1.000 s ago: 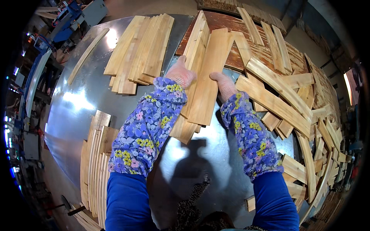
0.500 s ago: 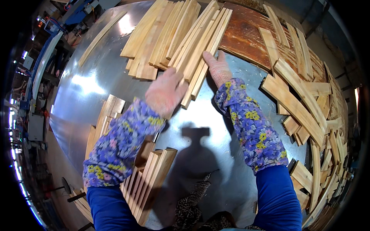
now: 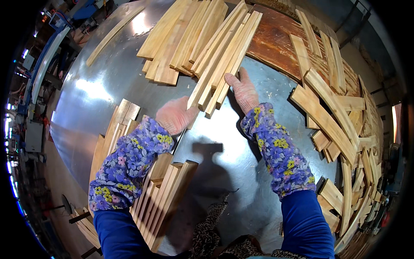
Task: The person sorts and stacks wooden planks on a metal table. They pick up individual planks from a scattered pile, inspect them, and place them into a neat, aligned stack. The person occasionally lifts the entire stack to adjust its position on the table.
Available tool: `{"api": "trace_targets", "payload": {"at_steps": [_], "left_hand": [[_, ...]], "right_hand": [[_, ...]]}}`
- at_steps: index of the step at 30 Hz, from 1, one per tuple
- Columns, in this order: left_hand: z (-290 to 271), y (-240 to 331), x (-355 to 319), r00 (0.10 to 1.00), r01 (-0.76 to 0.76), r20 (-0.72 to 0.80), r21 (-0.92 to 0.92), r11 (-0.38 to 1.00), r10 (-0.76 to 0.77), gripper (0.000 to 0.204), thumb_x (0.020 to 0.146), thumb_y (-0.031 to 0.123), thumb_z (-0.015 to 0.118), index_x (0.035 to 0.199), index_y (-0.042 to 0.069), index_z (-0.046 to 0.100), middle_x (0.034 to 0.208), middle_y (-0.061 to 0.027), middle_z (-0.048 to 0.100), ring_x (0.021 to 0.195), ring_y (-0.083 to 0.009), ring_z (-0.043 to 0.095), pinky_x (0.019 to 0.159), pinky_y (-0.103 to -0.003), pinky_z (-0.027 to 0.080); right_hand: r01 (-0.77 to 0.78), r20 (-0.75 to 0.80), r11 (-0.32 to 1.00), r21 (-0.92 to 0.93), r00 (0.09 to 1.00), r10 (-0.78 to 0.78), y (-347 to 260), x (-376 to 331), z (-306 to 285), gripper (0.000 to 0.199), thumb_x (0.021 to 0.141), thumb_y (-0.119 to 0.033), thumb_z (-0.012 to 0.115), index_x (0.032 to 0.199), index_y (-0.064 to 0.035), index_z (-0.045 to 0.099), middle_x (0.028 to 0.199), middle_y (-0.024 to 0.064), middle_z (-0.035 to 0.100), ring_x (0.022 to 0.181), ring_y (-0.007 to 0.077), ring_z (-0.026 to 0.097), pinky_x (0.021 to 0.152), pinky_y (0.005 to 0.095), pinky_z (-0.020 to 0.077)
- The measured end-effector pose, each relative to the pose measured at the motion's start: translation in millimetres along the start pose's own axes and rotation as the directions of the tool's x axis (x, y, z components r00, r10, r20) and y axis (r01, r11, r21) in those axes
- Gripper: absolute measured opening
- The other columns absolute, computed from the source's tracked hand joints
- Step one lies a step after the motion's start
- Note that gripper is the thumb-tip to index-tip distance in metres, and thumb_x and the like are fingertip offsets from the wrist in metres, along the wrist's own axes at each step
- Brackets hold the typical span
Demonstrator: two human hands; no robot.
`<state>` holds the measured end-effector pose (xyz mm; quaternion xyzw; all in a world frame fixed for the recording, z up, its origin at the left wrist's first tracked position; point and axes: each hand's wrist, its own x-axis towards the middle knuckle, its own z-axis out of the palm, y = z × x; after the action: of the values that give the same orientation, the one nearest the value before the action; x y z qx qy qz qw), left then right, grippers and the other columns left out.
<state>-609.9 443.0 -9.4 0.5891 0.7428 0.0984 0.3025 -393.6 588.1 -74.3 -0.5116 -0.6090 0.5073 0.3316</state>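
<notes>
Both my hands wear pale pink gloves, with purple floral sleeves over blue cuffs. My left hand (image 3: 176, 116) is closed at the near left end of a bundle of wooden strips (image 3: 224, 60); its fingertips are partly hidden. My right hand (image 3: 245, 91) lies along the bundle's right side, thumb touching the outermost strip and forefinger stretched out. The strips' near ends are uneven. Directly left of them, a row of flat wooden boards (image 3: 166, 54) lies on the shiny metal table (image 3: 241, 172).
More strips lie stacked at the lower left (image 3: 166, 203), beside my left forearm. On the right, loose wooden pieces (image 3: 325, 116) are heaped in a jumble, some across a worn reddish-brown board (image 3: 274, 41). A single strip (image 3: 114, 34) rests at the far left.
My left hand has drawn back toward me and left, from over the strips to their near ends. My right hand has shifted slightly nearer. The left-hand strips now fan out a little.
</notes>
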Motion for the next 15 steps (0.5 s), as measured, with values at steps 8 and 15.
{"api": "trace_targets", "payload": {"at_steps": [8,15], "left_hand": [[-2.2,10.4,5.7,0.904,-0.106,-0.390,0.194,0.975,0.176,0.037,0.101,0.035,0.065,0.132,0.014,0.070,0.122,-0.0193,0.073,0.100,-0.0455,0.074,0.090,-0.056,0.058],[-0.7,36.1,4.4,0.948,-0.096,-0.234,0.442,0.892,0.218,0.056,0.095,0.055,0.066,0.127,0.011,0.079,0.157,-0.0228,0.055,0.146,-0.0430,0.050,0.121,-0.053,0.039]], "right_hand": [[0.079,0.072,0.985,0.153,0.993,-0.091,30.7,18.7,-1.7,0.089,0.102,-0.051,0.074,0.167,-0.0006,0.039,0.157,0.0268,0.060,0.147,0.0389,0.057,0.124,0.0426,0.0402],[0.091,0.042,0.983,0.161,0.994,-0.099,23.9,9.8,-4.4,0.082,0.103,-0.045,0.073,0.165,0.0004,0.043,0.154,0.0257,0.062,0.143,0.0369,0.060,0.123,0.0415,0.0415]]}}
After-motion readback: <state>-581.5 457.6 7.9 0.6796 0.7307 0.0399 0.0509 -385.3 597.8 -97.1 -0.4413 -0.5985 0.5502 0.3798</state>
